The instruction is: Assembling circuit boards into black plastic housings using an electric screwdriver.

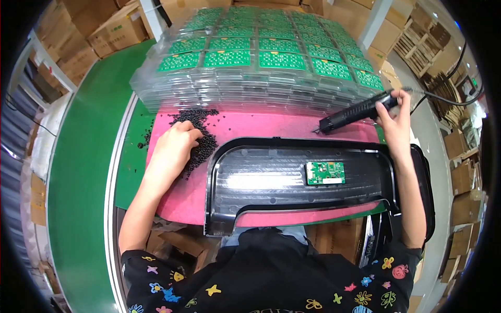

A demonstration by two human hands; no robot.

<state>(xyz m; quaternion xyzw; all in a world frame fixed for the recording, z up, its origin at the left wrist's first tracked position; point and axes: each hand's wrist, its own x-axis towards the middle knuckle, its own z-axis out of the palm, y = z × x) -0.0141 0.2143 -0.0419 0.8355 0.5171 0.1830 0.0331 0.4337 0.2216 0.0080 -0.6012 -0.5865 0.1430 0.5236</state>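
Note:
My left hand, fingers curled together, rests at a loose pile of small black screws on the pink mat; anything in its fingertips is too small to make out. My right hand grips the rear of a black electric screwdriver, held tilted with its bit pointing left and down over the mat. In front of me lies a wide black plastic housing, open side up. A small green circuit board sits inside it, right of the middle.
Stacked clear plastic trays hold rows of green circuit boards behind the pink mat. More black plastic parts stand beside my right arm. The screwdriver's cable runs off right. Cardboard boxes line the surroundings.

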